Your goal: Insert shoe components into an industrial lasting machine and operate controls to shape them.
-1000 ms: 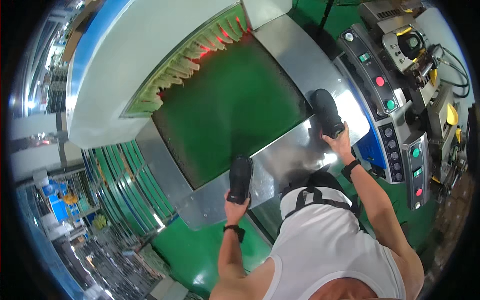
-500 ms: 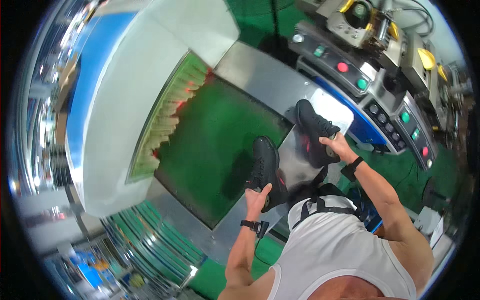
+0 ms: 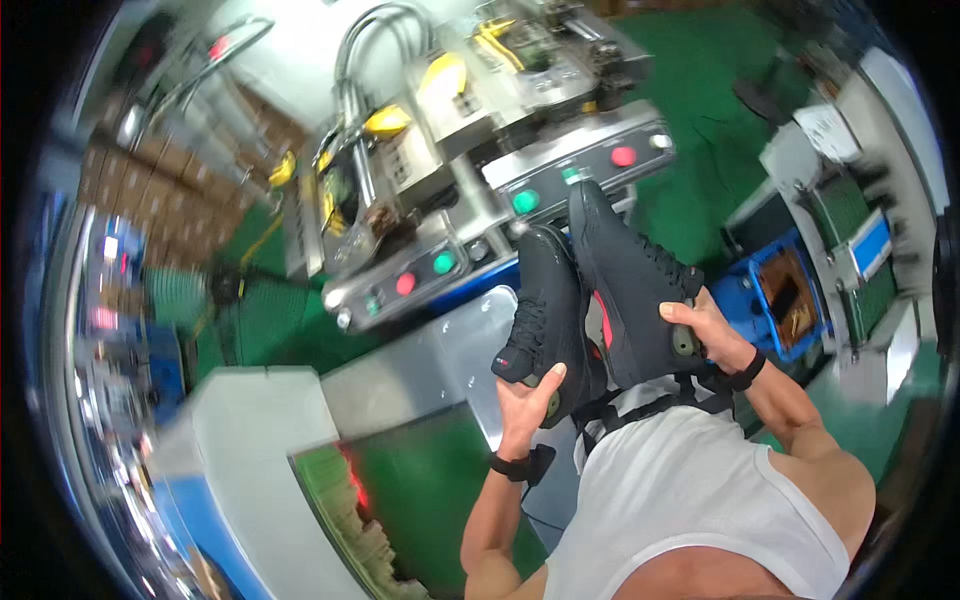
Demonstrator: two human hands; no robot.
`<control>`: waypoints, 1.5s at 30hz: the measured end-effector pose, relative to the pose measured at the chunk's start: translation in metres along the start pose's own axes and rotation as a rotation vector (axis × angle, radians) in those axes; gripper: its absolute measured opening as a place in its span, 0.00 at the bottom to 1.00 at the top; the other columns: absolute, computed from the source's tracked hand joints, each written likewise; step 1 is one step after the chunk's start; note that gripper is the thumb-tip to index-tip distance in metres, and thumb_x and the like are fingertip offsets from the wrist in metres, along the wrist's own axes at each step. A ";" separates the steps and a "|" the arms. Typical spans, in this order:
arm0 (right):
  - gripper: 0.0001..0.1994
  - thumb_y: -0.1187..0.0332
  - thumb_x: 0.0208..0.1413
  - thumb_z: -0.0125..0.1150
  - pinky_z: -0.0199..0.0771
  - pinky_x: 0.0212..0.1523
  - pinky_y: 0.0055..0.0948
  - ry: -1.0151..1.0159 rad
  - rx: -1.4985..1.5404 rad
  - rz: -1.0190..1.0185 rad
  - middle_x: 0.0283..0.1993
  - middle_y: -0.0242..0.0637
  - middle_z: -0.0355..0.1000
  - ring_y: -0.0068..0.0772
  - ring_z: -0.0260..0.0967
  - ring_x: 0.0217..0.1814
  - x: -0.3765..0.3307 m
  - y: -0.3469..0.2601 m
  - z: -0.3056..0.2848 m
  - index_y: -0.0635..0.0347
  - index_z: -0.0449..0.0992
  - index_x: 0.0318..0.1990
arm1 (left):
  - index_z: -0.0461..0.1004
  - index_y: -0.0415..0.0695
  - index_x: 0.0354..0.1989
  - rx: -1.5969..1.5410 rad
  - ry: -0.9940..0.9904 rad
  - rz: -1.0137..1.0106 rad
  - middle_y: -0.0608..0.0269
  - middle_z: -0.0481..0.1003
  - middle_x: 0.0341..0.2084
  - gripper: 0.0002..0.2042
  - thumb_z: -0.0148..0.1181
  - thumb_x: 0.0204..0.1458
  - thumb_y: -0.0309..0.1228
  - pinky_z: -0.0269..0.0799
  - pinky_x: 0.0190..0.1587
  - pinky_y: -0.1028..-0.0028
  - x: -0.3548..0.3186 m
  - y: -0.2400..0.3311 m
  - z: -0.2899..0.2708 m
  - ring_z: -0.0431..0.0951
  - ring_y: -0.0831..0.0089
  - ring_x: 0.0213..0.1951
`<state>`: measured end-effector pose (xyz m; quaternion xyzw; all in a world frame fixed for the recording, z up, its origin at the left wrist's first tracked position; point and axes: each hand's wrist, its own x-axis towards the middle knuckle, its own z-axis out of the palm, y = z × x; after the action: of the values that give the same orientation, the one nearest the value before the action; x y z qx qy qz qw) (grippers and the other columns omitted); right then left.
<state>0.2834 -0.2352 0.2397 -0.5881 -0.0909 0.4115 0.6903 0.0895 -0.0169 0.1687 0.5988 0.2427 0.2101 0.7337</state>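
Each of my hands grips a black lace-up shoe by its heel end, toes pointing away from me. My left hand (image 3: 523, 405) is closed on the left shoe (image 3: 548, 310), its thumb on the outside near the heel. Round the heel of the right shoe (image 3: 625, 275) my right hand (image 3: 705, 330) is closed, thumb across the ankle side. The two shoes are held up side by side, close together, in front of my waist. A red patch shows between them. My fingers under the heels are partly hidden.
Beyond the shoes stands a machine (image 3: 470, 150) with red and green buttons, hoses and yellow parts. At lower left is a white-housed machine (image 3: 265, 430) with a green belt (image 3: 430, 480) and a fringed curtain. A blue crate (image 3: 780, 300) lies to the right; stacked cartons (image 3: 150, 190) stand far left.
My view and body have turned right, from the green belt to the button machine. Both shoes, still in my hands, have come closer together and nearer my body.
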 end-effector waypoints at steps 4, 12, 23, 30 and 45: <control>0.32 0.64 0.55 0.68 0.72 0.60 0.33 0.287 0.142 -0.190 0.60 0.39 0.73 0.29 0.71 0.59 -0.061 -0.015 -0.089 0.68 0.66 0.66 | 0.73 0.31 0.56 0.067 -0.270 -0.008 0.56 0.77 0.51 0.27 0.73 0.46 0.22 0.70 0.59 0.68 0.044 0.011 0.106 0.77 0.68 0.53; 0.30 0.70 0.53 0.70 0.72 0.60 0.33 0.833 0.352 -0.631 0.59 0.39 0.74 0.31 0.72 0.58 -0.167 -0.030 -0.234 0.67 0.69 0.64 | 0.68 0.33 0.61 0.084 -0.698 -0.111 0.54 0.72 0.55 0.32 0.71 0.44 0.19 0.68 0.61 0.65 0.097 0.017 0.356 0.74 0.64 0.55; 0.32 0.58 0.45 0.73 0.73 0.58 0.45 1.904 -0.303 -0.126 0.51 0.60 0.73 0.59 0.73 0.55 -0.266 -0.042 -0.414 0.74 0.73 0.52 | 0.72 0.25 0.54 0.522 -1.086 0.252 0.44 0.78 0.51 0.30 0.75 0.48 0.34 0.70 0.60 0.63 0.130 -0.022 0.696 0.77 0.60 0.52; 0.38 0.67 0.49 0.68 0.66 0.64 0.51 1.988 -0.505 0.081 0.59 0.72 0.64 0.68 0.65 0.63 -0.236 -0.052 -0.485 0.84 0.56 0.62 | 0.54 0.25 0.69 0.926 -1.099 0.686 0.28 0.63 0.64 0.46 0.70 0.50 0.44 0.58 0.70 0.60 0.112 -0.078 0.787 0.64 0.43 0.67; 0.28 0.62 0.52 0.67 0.72 0.54 0.49 1.908 -0.670 -0.010 0.48 0.69 0.74 0.66 0.72 0.53 -0.238 -0.062 -0.539 0.81 0.70 0.50 | 0.55 0.25 0.68 0.594 -1.034 0.852 0.27 0.61 0.65 0.39 0.64 0.55 0.38 0.56 0.70 0.54 0.109 -0.110 0.799 0.61 0.37 0.67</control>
<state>0.4871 -0.7914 0.2226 -0.8347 0.3857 -0.2800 0.2759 0.6634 -0.5931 0.1817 0.8376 -0.3418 0.0928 0.4159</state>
